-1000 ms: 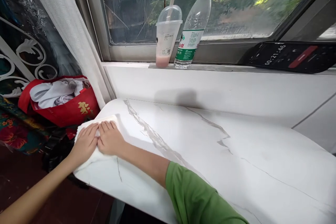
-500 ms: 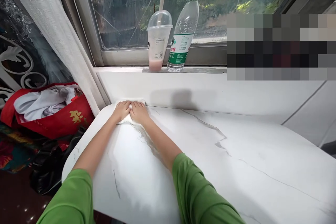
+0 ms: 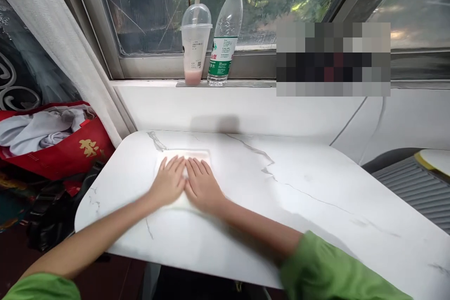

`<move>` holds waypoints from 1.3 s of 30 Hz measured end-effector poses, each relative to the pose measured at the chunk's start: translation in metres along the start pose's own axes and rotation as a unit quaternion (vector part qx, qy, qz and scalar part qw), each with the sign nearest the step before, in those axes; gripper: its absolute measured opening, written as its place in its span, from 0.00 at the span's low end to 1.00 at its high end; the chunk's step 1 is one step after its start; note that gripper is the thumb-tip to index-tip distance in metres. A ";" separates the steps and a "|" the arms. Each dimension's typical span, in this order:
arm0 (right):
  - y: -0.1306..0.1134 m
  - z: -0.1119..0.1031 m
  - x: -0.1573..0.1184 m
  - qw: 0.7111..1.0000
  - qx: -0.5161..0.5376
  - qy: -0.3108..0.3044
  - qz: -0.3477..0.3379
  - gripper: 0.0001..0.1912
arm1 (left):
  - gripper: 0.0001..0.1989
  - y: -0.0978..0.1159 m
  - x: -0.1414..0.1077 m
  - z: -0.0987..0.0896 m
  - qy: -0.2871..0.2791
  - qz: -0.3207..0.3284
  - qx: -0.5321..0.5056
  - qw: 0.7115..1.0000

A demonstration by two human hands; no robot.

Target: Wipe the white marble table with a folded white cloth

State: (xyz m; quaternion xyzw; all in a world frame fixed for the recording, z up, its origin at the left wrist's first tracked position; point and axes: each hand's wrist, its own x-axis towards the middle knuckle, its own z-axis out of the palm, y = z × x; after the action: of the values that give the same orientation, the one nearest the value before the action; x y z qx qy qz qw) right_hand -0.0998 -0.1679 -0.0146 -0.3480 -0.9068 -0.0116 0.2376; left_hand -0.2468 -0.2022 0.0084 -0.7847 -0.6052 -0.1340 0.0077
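A white cloth lies spread flat on the white marbled table, left of its middle. My left hand presses down on the cloth's left part, fingers stretched out. Beside it, my right hand lies flat on the cloth's right part with its fingers extended. The two hands touch or nearly touch near the thumbs and index fingers. Parts of the cloth are hidden under both palms.
On the window sill stand a plastic cup with a straw and a green-capped bottle. A red bag holding pale cloth is at the left, below a white curtain. A grey ridged surface shows at the right.
Both hands and the cloth have moved from the table's far left edge by the wall toward me. The cloth now shows more spread out. The view has shifted to the right.
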 end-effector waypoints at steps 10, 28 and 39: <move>0.001 -0.056 -0.113 0.999 -0.036 0.005 -0.013 0.34 | 0.28 0.099 -0.045 0.007 -0.024 0.095 -0.048 0.994; 0.162 -0.007 0.056 0.987 -0.006 0.003 0.162 0.23 | 0.20 0.036 0.191 0.049 0.031 0.010 -0.070 0.997; 0.111 -0.047 -0.036 0.995 -0.035 -0.032 0.093 0.25 | 0.23 0.100 0.093 0.039 0.018 0.001 -0.032 0.999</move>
State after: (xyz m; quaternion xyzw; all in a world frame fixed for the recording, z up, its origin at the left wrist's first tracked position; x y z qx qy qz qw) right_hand 0.0138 -0.1149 -0.0043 -0.4386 -0.8769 -0.0099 0.1964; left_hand -0.1225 -0.1336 0.0061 -0.7827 -0.5996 -0.1670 -0.0066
